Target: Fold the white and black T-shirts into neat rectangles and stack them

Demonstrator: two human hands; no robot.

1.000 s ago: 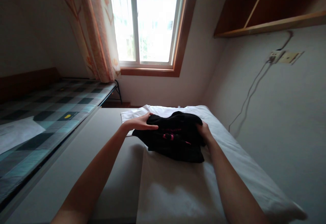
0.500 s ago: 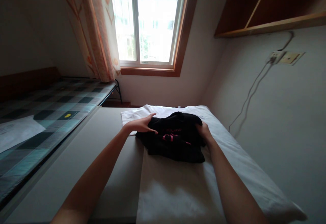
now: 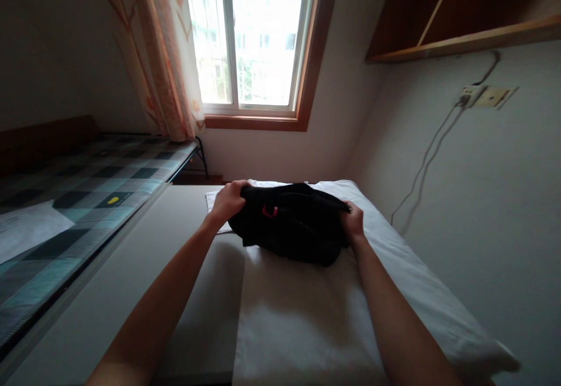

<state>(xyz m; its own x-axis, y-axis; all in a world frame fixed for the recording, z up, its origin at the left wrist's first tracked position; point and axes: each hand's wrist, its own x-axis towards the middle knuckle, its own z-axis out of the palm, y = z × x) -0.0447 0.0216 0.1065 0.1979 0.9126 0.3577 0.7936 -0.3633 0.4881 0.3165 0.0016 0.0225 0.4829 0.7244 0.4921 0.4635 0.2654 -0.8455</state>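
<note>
A bunched black garment [image 3: 289,225] with a bit of pink print hangs between my two hands, over the white cloth [image 3: 302,316]. The kind of garment cannot be made out from its folds. My left hand [image 3: 230,202] is closed on its upper left edge, and my right hand [image 3: 353,221] grips the right edge. The upper edge is pulled fairly straight, while the lower part droops toward the cloth. Some fingertips are hidden behind the fabric.
White cloth covers the right side of the grey tabletop [image 3: 188,269]. At left is a bed with a checkered mattress [image 3: 144,172] and a paper sheet [image 3: 30,228]. A window [image 3: 263,41] is ahead; a power cord [image 3: 423,166] runs down the right wall beneath a wooden shelf [image 3: 473,41].
My left hand has gone from spread fingers to a grip on the black garment's edge. The garment is lifted slightly, and its pink print is now mostly folded out of sight.
</note>
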